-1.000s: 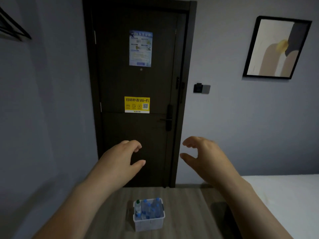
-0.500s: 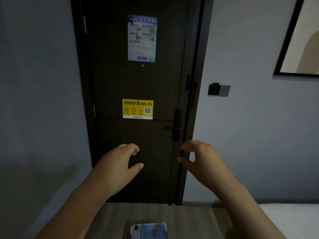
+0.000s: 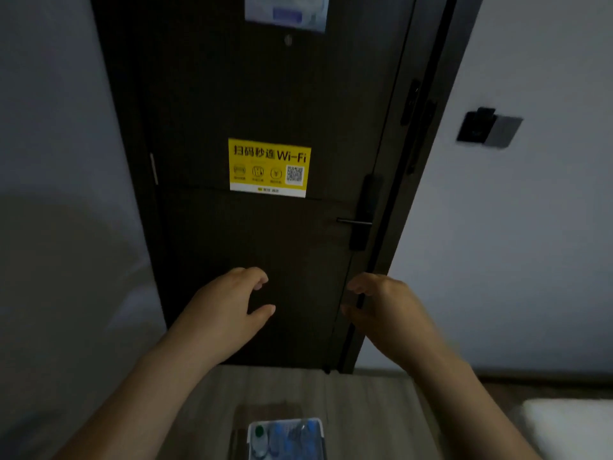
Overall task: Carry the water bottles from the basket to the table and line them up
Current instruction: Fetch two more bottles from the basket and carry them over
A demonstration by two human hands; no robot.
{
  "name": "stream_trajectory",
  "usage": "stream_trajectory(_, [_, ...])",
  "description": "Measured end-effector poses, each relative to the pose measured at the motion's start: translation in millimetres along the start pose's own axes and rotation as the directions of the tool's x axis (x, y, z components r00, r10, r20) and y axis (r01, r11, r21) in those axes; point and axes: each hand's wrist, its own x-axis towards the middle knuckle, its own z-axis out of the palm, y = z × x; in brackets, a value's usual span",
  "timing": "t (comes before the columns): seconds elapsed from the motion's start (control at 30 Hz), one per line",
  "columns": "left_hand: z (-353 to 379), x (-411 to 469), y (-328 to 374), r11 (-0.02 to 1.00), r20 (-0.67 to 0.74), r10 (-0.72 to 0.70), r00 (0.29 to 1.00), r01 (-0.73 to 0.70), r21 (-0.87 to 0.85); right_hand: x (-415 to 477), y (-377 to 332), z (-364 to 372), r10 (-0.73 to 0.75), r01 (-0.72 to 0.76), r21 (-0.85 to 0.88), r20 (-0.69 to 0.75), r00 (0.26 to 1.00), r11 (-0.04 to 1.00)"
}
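Observation:
A white plastic basket [image 3: 251, 436] stands on the wooden floor at the bottom edge of the view, cut off by the frame. Several clear water bottles [image 3: 285, 434] with blue labels lie in it, one with a green cap. My left hand [image 3: 225, 307] and my right hand [image 3: 381, 303] are stretched out in front of me above the basket, a little apart, fingers loosely curled and holding nothing. No table is in view.
A dark door [image 3: 282, 227] with a yellow Wi-Fi sticker [image 3: 269, 167] and a lever handle [image 3: 355, 222] is straight ahead. Grey walls stand on both sides. A white bed corner [image 3: 570, 426] shows at the lower right.
The door has come closer and larger in view. The basket shows a bit more at the bottom edge than half a second ago. Both hands keep the same loose pose.

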Motion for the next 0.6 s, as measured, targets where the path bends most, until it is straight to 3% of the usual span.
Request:
stream_trajectory(0.27, [71.8, 80.8, -75.3, 0.994, 0.196, -0.101, 0.975, 0.108, -0.024, 74.0, 36.2, 103.9, 0.105, -0.108, -0.001, 0.211, 0.972, 0.994])
stream_trajectory(0.6, [209.4, 106.1, -155.4, 0.979, 0.372, -0.193, 0.908, 0.201, 0.016, 101.3, 100.1, 233.3, 0.124, -0.119, -0.038, 0.372, 0.920, 0.992])
